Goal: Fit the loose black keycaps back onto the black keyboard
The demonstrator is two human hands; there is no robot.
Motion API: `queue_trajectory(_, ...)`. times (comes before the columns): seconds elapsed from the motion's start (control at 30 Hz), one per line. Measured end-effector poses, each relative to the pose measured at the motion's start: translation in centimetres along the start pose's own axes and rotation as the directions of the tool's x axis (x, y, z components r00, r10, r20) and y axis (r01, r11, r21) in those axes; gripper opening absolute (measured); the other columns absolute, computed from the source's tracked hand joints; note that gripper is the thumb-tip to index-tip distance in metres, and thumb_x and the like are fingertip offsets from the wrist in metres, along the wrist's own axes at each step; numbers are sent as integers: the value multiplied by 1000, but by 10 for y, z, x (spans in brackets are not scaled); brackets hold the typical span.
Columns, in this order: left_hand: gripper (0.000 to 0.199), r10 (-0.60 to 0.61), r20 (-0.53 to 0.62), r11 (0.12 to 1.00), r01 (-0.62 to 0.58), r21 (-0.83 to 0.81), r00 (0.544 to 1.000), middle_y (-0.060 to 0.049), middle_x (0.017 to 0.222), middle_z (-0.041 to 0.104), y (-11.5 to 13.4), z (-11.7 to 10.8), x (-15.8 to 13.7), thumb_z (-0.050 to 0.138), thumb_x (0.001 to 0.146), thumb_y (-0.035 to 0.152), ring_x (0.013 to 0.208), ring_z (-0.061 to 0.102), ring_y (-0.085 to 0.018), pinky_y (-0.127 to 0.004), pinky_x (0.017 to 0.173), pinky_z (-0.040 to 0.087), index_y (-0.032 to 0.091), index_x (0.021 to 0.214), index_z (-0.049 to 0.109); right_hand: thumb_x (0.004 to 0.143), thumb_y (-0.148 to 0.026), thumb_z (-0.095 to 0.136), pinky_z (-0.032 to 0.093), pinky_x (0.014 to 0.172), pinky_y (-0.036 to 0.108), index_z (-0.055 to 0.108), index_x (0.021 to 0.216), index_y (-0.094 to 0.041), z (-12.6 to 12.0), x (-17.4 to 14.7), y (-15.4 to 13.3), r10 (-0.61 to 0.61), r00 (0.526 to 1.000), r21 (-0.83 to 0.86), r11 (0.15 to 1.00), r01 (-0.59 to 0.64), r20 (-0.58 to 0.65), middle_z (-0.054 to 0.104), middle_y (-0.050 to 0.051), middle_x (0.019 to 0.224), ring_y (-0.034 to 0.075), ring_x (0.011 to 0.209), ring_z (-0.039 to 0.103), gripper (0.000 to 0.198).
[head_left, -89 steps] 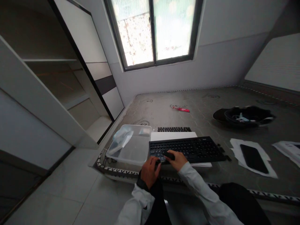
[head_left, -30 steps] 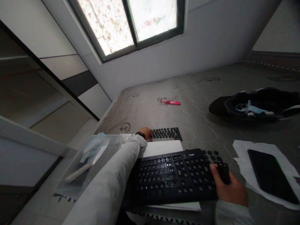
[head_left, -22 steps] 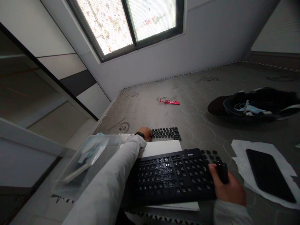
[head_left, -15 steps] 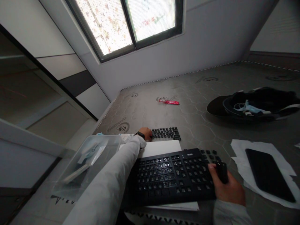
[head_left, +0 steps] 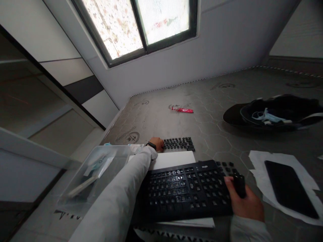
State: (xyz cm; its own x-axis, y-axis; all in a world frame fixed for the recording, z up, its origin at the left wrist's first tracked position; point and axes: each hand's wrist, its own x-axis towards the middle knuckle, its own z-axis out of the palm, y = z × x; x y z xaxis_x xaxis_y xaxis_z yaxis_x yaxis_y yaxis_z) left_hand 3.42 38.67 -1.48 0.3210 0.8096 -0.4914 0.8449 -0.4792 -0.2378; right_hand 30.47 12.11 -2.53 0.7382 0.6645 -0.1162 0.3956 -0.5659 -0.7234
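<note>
A black keyboard [head_left: 186, 191] with its keycaps off, bare key sockets showing, lies in front of me on a white sheet or box [head_left: 176, 158]. My left hand [head_left: 158, 144] reaches past it, a dark watch on the wrist. Its curled fingers are at the left end of rows of loose black keycaps [head_left: 178, 143]; whatever they pinch is too small to make out. Beside the keyboard's right end, my right hand [head_left: 246, 203] is closed around a chunky black object [head_left: 239, 185] of unclear kind. More loose keycaps [head_left: 225, 164] lie just beyond that hand.
To the left stands a clear plastic bin [head_left: 98, 174] with papers inside. A black phone [head_left: 290, 188] rests on white paper [head_left: 257, 159] at right. Behind it lies an upturned black cap [head_left: 272, 114] holding a blue mask. A red tool [head_left: 183, 110] is farther back.
</note>
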Motion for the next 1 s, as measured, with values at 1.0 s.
queue_trajectory(1.0,33,-36,-99,999,36,-7,994,-8,110,63,-2,-19,-18,57,89,42,100,60,-20,-44,90,48,15,107,62,75,-68,46,46,70,38,71,100,-19,2,6,8,-36,999,50,998,35,33,70,11,84,33,84,62,60)
